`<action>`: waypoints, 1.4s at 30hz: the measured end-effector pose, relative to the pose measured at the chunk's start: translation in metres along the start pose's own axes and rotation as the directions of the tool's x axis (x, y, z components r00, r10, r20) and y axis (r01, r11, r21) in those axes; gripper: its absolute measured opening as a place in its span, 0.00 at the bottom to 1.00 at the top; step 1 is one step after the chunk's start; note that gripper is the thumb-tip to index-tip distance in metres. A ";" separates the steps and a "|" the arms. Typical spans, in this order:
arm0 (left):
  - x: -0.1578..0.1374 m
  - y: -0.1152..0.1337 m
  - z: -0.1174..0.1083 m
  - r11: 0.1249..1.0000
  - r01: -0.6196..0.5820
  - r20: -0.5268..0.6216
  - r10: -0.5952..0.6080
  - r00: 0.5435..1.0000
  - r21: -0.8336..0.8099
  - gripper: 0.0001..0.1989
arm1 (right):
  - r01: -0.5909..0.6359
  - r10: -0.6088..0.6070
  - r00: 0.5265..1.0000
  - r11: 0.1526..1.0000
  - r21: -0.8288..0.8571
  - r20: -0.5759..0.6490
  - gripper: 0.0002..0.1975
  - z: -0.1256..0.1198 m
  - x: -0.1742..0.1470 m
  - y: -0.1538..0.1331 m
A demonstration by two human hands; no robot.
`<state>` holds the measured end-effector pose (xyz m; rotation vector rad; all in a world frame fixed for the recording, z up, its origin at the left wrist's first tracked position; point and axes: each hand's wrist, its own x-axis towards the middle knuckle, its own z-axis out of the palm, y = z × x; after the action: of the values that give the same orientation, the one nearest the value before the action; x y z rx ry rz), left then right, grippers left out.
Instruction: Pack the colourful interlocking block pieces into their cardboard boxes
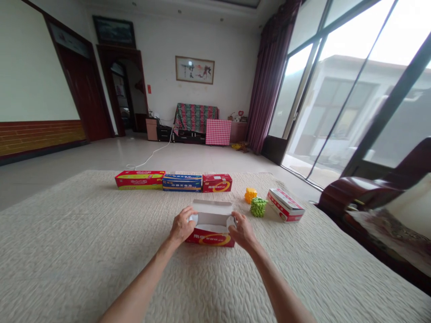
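A red cardboard box (212, 239) with a yellow ring printed on its front lies in front of me on the quilted cover, its lid (212, 207) raised at the back and its pale inside showing. At the box's left end, my left hand (183, 224) pinches a white side flap (194, 217). My right hand (241, 229) has its fingers closed on the opposite side flap (230, 221). Beyond the right hand stand a green bumpy toy (258, 207) and an orange one (250, 195). Parts of both flaps are hidden by my fingers.
Lined up behind the open box are a red-and-yellow box (140, 180), a blue box (182, 183) and a smaller red box (217, 183). A white-and-red box (286, 205) lies at the right, near a dark wooden armrest (373, 190). Everything sits on a cream quilted cover (101, 251).
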<state>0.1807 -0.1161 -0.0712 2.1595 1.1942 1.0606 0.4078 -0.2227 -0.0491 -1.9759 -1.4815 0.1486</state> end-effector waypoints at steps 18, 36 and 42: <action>0.058 -0.020 0.059 0.936 -0.321 -0.371 0.251 0.894 -0.141 0.12 | 0.201 -0.031 0.912 0.903 0.380 -0.409 0.18 0.041 0.067 0.047; 0.058 -0.034 0.067 0.935 -0.250 -0.343 0.155 0.927 -0.253 0.17 | 0.260 -0.022 0.877 0.861 0.438 -0.479 0.15 0.047 0.058 0.048; 0.057 -0.039 0.068 0.938 -0.228 -0.331 0.135 0.934 -0.260 0.18 | 0.266 -0.014 0.859 0.866 0.423 -0.511 0.14 0.046 0.057 0.044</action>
<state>0.2337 -0.0481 -0.1156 1.9458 0.8957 1.5975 0.4429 -0.1587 -0.0940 -1.3552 -1.1094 -0.0543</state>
